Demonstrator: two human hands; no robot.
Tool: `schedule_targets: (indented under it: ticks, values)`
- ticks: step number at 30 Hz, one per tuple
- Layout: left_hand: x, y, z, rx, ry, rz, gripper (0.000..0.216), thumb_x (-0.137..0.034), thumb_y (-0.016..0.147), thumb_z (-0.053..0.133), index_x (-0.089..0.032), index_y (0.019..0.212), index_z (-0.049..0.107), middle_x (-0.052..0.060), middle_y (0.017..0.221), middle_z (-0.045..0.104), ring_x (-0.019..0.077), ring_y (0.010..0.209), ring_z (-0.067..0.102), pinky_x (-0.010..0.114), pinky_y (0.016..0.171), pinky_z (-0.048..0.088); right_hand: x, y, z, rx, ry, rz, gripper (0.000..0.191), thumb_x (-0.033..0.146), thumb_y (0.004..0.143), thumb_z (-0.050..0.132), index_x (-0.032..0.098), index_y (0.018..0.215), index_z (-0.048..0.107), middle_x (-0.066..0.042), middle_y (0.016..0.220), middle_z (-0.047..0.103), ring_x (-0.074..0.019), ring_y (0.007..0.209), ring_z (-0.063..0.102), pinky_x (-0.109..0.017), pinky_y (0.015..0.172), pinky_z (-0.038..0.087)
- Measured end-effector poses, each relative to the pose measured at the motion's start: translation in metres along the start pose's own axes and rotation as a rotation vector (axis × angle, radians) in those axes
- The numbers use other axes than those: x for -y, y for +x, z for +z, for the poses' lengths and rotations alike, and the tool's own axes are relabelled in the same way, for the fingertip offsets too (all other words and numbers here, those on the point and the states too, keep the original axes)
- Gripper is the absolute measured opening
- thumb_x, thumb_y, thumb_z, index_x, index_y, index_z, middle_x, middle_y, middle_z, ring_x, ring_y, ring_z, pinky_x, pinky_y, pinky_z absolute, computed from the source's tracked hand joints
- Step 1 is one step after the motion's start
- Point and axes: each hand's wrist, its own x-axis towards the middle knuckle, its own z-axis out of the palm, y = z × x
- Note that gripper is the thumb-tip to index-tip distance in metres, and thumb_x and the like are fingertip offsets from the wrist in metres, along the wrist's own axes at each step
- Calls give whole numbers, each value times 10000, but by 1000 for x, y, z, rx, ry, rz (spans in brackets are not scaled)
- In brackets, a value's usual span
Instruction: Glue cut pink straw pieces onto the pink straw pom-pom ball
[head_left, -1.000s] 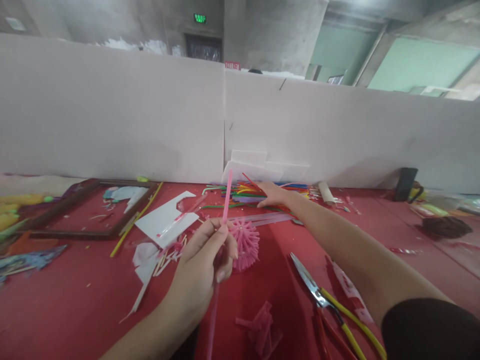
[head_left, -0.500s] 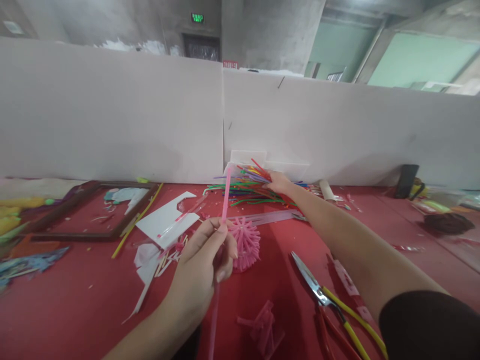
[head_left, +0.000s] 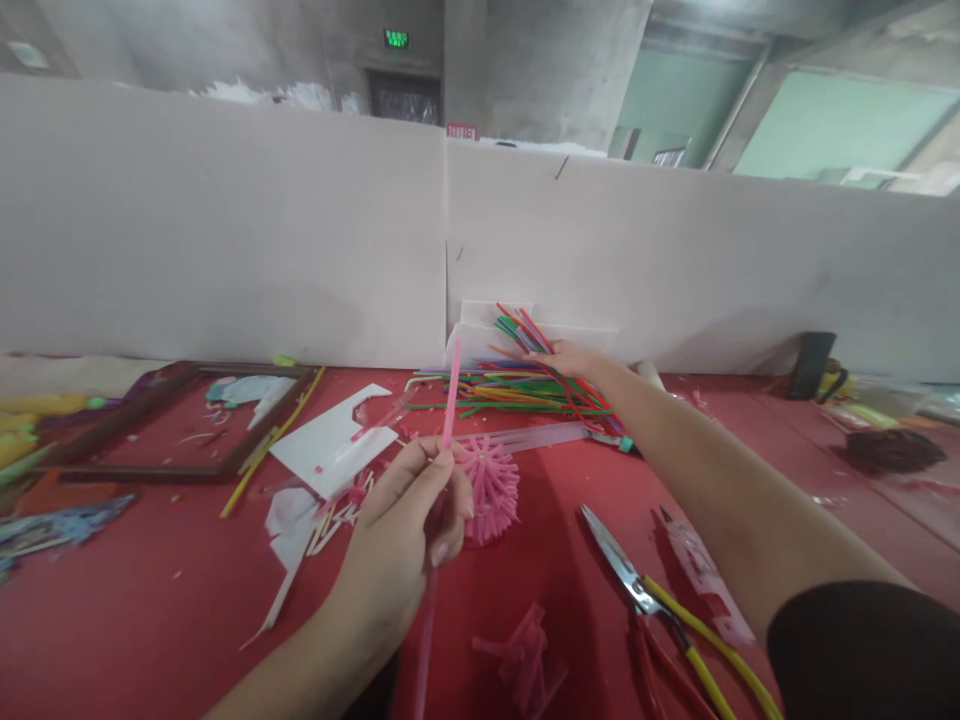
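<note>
My left hand (head_left: 401, 535) is closed in a pinch on a long pink straw (head_left: 453, 395), held upright above the table; its lower part runs down below the hand. Just behind and to the right of those fingers sits a round pink piece (head_left: 495, 490) made of many short straws. My right hand (head_left: 574, 360) reaches to the back and grips a bunch of coloured straws (head_left: 525, 335), their ends lifted and tilted up to the left. Under it lies a pile of green, orange, purple and red straws (head_left: 510, 392).
Long-bladed scissors (head_left: 630, 585) with red and yellow handles lie front right, beside a pink-and-white pointed tool (head_left: 705, 580). Flat pink strips (head_left: 529, 655) lie in front. A brown frame (head_left: 157, 470) and white board pieces (head_left: 322, 450) are left. A white partition (head_left: 225, 230) stands behind.
My right hand has shifted slightly right and now raises a bunch of straws off the pile, their ends pointing upward. My left hand stays where it was with the pink straw.
</note>
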Motion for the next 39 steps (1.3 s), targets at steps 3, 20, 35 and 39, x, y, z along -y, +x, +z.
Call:
schedule_targets:
  ticks: [3, 20, 35, 39]
  values:
    - [0, 0, 0, 0, 2, 7, 283, -372, 767, 720, -180, 814, 518, -78, 546, 571, -7, 329, 315, 112, 351, 231, 0, -1, -5, 7, 22, 14, 358, 391, 948, 596, 177, 1235, 589, -82, 1254, 613, -223, 1071, 631, -432, 904, 555]
    - [10, -6, 5, 51, -81, -185, 283, -339, 740, 710, -189, 754, 471, -65, 555, 577, 23, 345, 348, 138, 351, 273, 50, -82, 2, -196, 318, -138, 331, 396, 869, 670, 184, 1122, 682, -115, 1242, 674, -263, 1175, 608, -431, 1064, 437]
    - [78, -39, -6, 392, -4, -462, 405, -520, 796, 680, -213, 818, 418, 19, 571, 710, 102, 327, 526, 166, 332, 382, 80, -240, 81, -48, 629, -102, 555, 609, 960, 347, 190, 773, 658, -34, 702, 697, -132, 582, 648, -250, 551, 524]
    - [87, -35, -12, 363, -42, -384, 359, -463, 819, 679, -201, 818, 434, 44, 594, 730, 108, 348, 559, 168, 371, 415, 65, -206, 75, -163, 479, -50, 353, 450, 988, 444, 191, 886, 660, -14, 773, 684, -134, 687, 648, -277, 663, 546]
